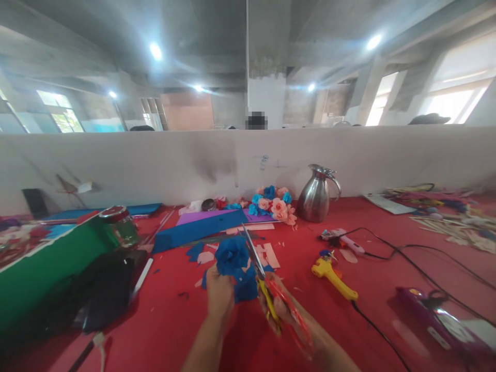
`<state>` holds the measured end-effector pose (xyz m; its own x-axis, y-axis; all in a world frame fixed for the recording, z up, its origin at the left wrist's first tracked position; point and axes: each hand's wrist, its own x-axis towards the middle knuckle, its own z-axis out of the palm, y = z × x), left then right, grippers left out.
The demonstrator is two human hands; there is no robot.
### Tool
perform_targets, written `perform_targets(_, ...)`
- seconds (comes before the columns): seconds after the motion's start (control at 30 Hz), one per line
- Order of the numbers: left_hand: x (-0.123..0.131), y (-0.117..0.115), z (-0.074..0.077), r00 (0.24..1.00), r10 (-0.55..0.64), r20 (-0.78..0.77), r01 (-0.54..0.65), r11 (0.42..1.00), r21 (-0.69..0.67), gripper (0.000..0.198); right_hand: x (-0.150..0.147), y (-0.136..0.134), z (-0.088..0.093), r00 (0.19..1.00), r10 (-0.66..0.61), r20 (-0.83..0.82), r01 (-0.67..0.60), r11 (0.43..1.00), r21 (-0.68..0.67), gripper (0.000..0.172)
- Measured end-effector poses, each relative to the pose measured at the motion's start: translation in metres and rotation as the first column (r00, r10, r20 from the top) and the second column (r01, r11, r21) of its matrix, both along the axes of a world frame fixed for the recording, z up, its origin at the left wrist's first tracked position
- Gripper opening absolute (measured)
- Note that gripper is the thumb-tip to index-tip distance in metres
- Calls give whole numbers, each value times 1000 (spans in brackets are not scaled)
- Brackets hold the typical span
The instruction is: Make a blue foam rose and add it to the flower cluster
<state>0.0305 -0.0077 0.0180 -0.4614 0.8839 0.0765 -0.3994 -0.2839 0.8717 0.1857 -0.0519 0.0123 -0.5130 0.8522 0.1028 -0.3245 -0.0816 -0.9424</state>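
My left hand (220,292) is closed around the underside of a blue paper flower (231,256) and lifts it over the table. In my right hand (279,305) is a pair of scissors (256,258) with red and yellow handles. Its blades point up and away, slightly parted, just right of the flower. Below the flower lies a piece of blue paper (246,284). Pink paper pieces (270,256) and small scraps surround it on the red tabletop (166,315). Farther back rests a long blue paper strip (197,231) on a purple sheet (259,216).
Pink and blue paper flowers (273,204) stand beside a steel jug (318,196). On the right lie a yellow glue gun (335,279), a pink tool (351,243), cords and a purple device (442,320). A glass jar (122,227), green board (58,268) and black bag (108,289) occupy the left.
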Motion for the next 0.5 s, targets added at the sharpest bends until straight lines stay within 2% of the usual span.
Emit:
perform_targets(0.1,2,-1,1,998,-57,1,57,998,-13,19,0,0,-3,999,-1,-42,0,1000,-19,53)
perform_targets(0.2,4,-3,5,999,-46,1,46,998,-40,22,-2,1,-5,998,-12,-68,9,999,-54,55)
perform_targets(0.3,7,-4,7,999,-42,6,42,997,-62,28,-6,2,-2,997,-39,-59,34,996,-85,55)
perform_targets(0.5,9,-6,8,998,-62,10,62,996,-62,26,-11,1,5,996,-83,-44,77,990,-115,51)
